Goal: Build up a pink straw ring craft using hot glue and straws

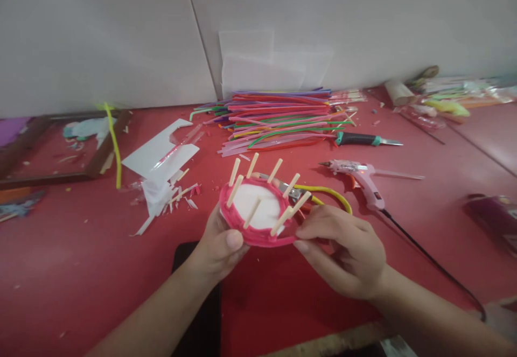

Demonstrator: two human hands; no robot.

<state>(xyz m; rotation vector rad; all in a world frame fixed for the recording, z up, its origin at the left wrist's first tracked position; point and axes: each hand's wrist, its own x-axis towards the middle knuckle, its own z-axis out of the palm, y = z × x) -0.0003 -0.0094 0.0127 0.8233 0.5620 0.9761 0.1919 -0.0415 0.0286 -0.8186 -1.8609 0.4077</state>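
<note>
A round white base [256,203] with several wooden sticks [275,170] standing up around its edge is tilted toward me above the table. Pink pipe cleaner [238,228] winds in and out round the foot of the sticks. My left hand [218,246] grips this small basket from the left, thumb on the near rim. A loose length of the pink strand runs off the near right side, and the fingertips of my right hand [343,252] pinch it. Behind the basket lie pliers [298,193] and a yellow-handled tool [341,198], partly hidden.
Several coloured pipe cleaners [283,117] are heaped against the wall. A pink glue gun [361,176] with a black cord and a knife [363,139] lie to the right. Paper scraps [161,149], a brown frame [48,176] and a dark phone-like slab [202,314] are on the left.
</note>
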